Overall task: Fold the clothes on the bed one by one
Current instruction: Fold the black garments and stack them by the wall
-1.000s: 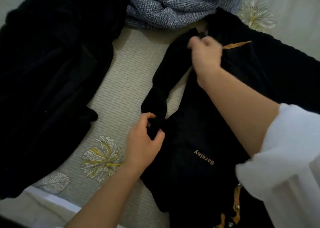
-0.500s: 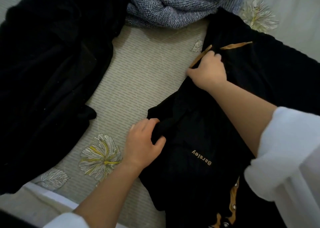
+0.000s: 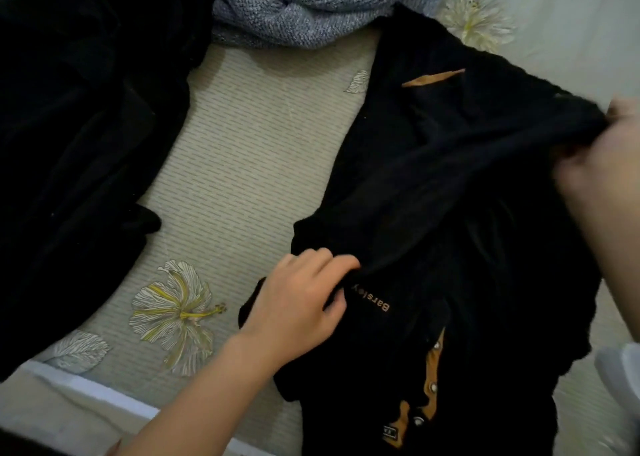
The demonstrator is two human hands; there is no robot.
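Top was mid-fold, left hand pinching its near side, right hand holding the far edge; next that needed folding in

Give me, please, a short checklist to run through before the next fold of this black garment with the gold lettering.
1. Left hand gripping the black garment beside the lettering: ok.
2. Right hand holding the garment's right edge: ok, though blurred and partly out of frame.
3. Fabric lying smooth: not ok, folds bunch between the hands.
4. Dark clothes pile apart from the garment: ok, bare bed sheet lies between.
5. Grey knit apart from the garment's top: cannot tell.
6. Garment's lower hem: cannot tell, out of frame.
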